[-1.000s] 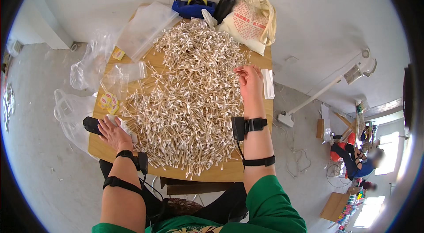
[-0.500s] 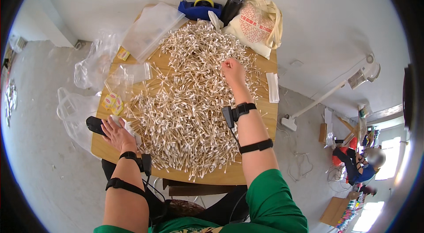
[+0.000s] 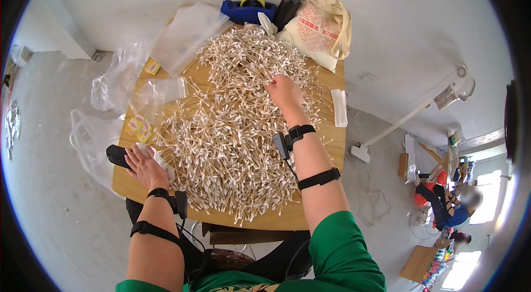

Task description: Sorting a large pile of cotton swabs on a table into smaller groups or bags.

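A large loose heap of cotton swabs [image 3: 227, 142] with pale wooden sticks covers much of the wooden table [image 3: 207, 217]. Over the upper right part of the heap, my right hand [image 3: 286, 93] has its fingers curled and pressed together; whatever is between the fingertips is too small or hidden to make out. My left hand [image 3: 146, 170] lies at the table's left front edge with its fingers spread. Under and beside it is a crumpled white tissue or plastic [image 3: 165, 165]. A black elongated object [image 3: 116, 156] touches or sits right by its fingertips.
Small yellow boxes [image 3: 138, 127], clear plastic bags [image 3: 112, 90] and a translucent sheet [image 3: 185, 35] lie along the left. At the back stand a blue tape dispenser [image 3: 248, 12], a black bottle [image 3: 289, 7] and a cream tote bag [image 3: 318, 32]. White strips [image 3: 339, 108] lie right.
My right hand has shifted slightly left over the swabs, its fingers still curled. My left hand stays in place. The whole view has slid a little.
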Available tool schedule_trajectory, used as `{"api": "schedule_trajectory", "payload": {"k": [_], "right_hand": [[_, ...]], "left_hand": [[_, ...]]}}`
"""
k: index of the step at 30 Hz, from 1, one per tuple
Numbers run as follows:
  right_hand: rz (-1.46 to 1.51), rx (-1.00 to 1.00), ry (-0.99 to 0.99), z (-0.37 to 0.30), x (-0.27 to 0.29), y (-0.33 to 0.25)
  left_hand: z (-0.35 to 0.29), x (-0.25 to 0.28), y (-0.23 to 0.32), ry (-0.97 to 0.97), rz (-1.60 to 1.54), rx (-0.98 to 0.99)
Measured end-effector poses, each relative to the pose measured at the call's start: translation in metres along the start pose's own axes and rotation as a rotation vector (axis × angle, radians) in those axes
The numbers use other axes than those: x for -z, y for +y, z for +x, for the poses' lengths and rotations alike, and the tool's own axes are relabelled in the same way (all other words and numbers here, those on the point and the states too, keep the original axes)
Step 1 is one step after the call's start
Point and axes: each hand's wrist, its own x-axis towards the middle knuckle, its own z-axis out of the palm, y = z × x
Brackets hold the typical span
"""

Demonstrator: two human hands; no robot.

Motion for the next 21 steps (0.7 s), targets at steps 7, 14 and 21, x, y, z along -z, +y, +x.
{"api": "schedule_trajectory", "payload": {"k": [7, 14, 21], "right_hand": [[0.482, -0.071, 0.08, -0.007, -0.014, 0.014], [1.865, -0.253, -0.241, -0.073, 0.008, 0.033], [1.825, -0.227, -0.441, -0.088, -0.002, 0.054]], "left_hand": [[0.001, -0.013, -0.007, 0.133, 0.042, -0.041], [0.004, -0.011, -0.006, 0.116, 0.02, -0.003], [0.003, -0.012, -0.003, 0.129, -0.005, -0.002]]}}
